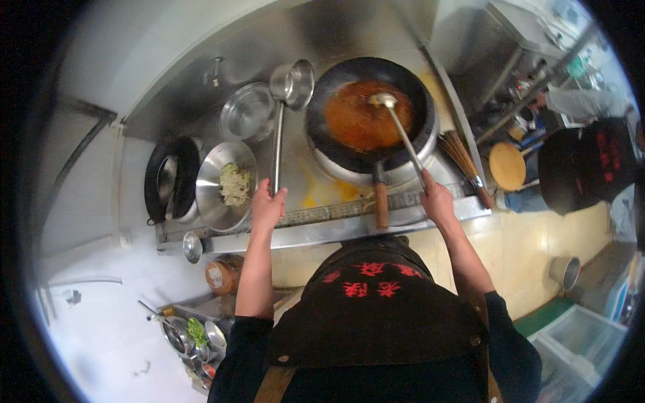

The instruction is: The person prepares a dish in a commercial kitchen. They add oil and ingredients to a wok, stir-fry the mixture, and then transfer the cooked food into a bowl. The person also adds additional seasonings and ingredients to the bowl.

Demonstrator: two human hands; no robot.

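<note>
My left hand [268, 205] grips the handle of a deep metal strainer or pot [301, 84], held over the stove top beside the wok. My right hand [436, 198] is shut on the handle of a steel ladle [406, 138], whose bowl lies in reddish-brown liquid [360, 118]. That liquid fills the bottom of a black wok [322, 146] on a burner; the wok's wooden handle [381, 204] points towards me, untouched. Left of my left hand, a steel bowl [209, 189] holds pale green shredded vegetable [235, 185].
A clear or steel bowl [247, 113] stands behind, a second black wok [155, 179] at far left. A bamboo wok brush [461, 161] lies at the right edge. Ingredient containers [201, 342] stand lower left. Another person in a dark apron [587, 166] is at the right, near a round wooden board [507, 166].
</note>
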